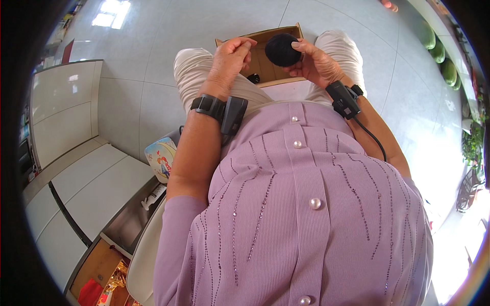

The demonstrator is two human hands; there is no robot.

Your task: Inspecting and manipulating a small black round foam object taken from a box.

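Between the thumb and fingers of my right hand [316,63] is a round black ball [283,49], which looks like wound yarn or fibre. My left hand [234,55] hovers just left of it, apart from the ball. Its fingers are curled, with thumb and forefinger tips together, and nothing shows between them. Beneath both hands, between my knees, stands an open cardboard box [264,72]. A small black item [253,78] lies inside near the box's close edge; its kind is unclear. The hands hide part of the box.
Black devices are strapped to my left wrist [233,114] and right wrist [343,100], the right one trailing a cable [369,134]. A cabinet [92,187] and a picture-printed item [160,158] stand at left. Several green melons [437,51] line the right wall. Someone's fingers [389,5] show at the top.
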